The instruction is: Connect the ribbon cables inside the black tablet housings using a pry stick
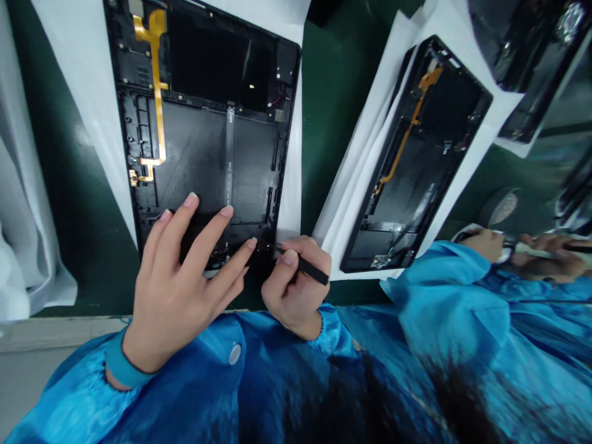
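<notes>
A black tablet housing (pixel 198 142) lies in front of me, with an orange flex cable (pixel 158 117) down its left side and a dark grey ribbon cable (pixel 230 154) along its middle. My left hand (pixel 185 283) rests spread over the lower part of the housing, fingertips on its inner face, holding nothing. Pinched in my right hand (pixel 298 280) is a pair of black tweezers (pixel 312 270). Their narrow tip reaches the housing's lower right corner, close to my left index finger. What the tip touches there is too small to make out.
White sheets (pixel 289 203) lie beneath the housing on the green tabletop (pixel 324 92). Another opened tablet housing (pixel 407 166) sits to the right. Beyond it, a co-worker's hands (pixel 485 245) are busy beside a round grey object (pixel 502 209). White cloth (pixel 28 203) hangs at left.
</notes>
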A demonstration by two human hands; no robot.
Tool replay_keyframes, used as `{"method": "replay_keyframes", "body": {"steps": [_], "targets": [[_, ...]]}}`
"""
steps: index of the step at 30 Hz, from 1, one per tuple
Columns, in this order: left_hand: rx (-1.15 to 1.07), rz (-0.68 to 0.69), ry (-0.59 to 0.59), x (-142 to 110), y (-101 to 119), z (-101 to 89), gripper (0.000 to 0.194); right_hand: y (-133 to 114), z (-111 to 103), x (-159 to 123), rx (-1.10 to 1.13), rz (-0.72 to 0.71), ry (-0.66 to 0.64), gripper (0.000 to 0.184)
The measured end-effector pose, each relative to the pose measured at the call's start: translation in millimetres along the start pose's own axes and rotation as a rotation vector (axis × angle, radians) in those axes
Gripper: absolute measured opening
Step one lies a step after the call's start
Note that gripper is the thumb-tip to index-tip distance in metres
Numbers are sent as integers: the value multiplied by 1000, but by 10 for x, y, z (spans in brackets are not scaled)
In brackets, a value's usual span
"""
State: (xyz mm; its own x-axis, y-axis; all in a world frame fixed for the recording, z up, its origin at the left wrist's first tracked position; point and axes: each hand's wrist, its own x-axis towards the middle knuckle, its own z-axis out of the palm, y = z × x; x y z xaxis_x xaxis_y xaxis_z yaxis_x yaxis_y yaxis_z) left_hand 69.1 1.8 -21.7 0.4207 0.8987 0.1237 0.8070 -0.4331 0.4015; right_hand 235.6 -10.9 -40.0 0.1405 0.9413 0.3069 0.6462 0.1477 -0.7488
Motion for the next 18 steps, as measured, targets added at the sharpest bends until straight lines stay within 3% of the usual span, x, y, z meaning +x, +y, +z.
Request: {"method": "replay_keyframes", "body": {"steps": [9, 15, 18], "targets": [[14, 52, 73, -32, -24, 31, 42, 56, -37, 8, 54, -29, -59, 14], [6, 77, 87, -40, -43, 53, 48, 71, -41, 25, 84, -71, -171, 17], [-176, -20, 80, -57, -47, 67, 47, 60, -45, 40, 79, -80, -186, 17]]}}
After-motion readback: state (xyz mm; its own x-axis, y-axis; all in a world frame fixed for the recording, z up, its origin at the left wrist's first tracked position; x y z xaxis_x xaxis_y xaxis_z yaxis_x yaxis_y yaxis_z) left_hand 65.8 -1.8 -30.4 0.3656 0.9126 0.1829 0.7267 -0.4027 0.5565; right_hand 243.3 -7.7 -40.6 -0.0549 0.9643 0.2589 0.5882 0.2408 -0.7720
